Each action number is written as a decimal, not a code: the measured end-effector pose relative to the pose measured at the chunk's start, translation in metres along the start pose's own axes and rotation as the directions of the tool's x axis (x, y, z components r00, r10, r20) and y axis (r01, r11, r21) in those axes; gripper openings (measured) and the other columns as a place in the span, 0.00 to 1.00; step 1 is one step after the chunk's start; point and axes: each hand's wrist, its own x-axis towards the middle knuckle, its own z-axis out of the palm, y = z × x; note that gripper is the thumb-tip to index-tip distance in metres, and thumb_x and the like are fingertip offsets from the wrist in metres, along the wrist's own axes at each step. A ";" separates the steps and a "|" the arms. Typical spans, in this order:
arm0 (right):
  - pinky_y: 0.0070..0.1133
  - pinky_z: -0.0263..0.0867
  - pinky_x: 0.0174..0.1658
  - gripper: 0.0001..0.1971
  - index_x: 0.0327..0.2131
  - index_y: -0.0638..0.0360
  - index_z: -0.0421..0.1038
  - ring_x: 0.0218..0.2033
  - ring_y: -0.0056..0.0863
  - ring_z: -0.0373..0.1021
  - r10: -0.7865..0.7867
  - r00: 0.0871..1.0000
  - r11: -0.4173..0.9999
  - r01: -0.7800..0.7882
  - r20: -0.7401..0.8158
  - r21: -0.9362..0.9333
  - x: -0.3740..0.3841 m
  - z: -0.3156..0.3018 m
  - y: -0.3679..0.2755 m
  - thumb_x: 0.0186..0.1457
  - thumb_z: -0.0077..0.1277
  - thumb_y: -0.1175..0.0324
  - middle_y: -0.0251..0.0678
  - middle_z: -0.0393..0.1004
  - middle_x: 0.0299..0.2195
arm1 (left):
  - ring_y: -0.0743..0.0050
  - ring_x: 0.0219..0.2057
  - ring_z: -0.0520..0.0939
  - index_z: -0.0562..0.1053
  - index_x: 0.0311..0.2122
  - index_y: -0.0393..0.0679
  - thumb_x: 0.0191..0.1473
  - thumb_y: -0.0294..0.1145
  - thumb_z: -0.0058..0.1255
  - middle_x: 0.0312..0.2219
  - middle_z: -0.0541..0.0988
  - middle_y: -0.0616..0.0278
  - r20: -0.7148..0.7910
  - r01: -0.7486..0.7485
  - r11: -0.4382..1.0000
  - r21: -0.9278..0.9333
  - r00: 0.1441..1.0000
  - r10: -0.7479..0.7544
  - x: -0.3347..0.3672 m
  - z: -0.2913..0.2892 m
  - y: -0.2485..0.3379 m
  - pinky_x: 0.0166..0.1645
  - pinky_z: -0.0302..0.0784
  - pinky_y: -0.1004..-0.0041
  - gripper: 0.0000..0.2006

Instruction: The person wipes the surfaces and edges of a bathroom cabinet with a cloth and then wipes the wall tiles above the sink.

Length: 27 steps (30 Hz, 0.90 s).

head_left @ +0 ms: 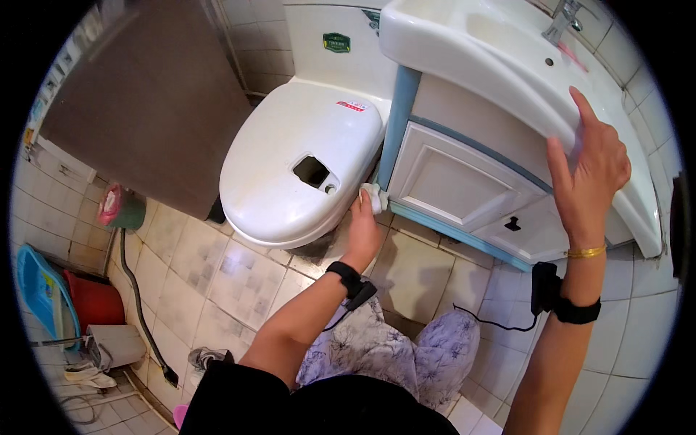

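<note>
My left hand (364, 230) reaches down beside the toilet (279, 163), its fingers closed on a crumpled white cloth (375, 197). The cloth sits in the narrow gap between the toilet's right side and the vanity cabinet (453, 174), and I cannot make out which surface it touches. The toilet lid is down, with a dark square opening near its right side. Over the front edge of the white washbasin (464, 54) is my right hand (591, 170), thumb and forefinger stretched apart, the other fingers bent. Nothing shows in it.
A chrome faucet (564, 20) stands at the back of the basin. On the left are a dark brown panel (148, 101), a green bin with a pink liner (125, 206), a red bucket (94, 299), a blue basin (42, 283) and a dark hose (133, 290) along the tiled floor.
</note>
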 end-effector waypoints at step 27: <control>0.35 0.46 0.57 0.33 0.62 0.35 0.63 0.45 0.30 0.59 0.013 1.000 1.000 -0.013 0.000 -0.003 -0.001 -0.002 -0.004 0.49 0.54 0.52 0.30 0.60 0.37 | 0.34 0.68 0.50 0.55 0.66 0.35 0.51 0.14 0.41 0.66 0.44 0.27 -0.151 0.139 0.961 -0.239 0.972 -0.178 -0.001 0.074 0.027 0.68 0.55 0.59 0.34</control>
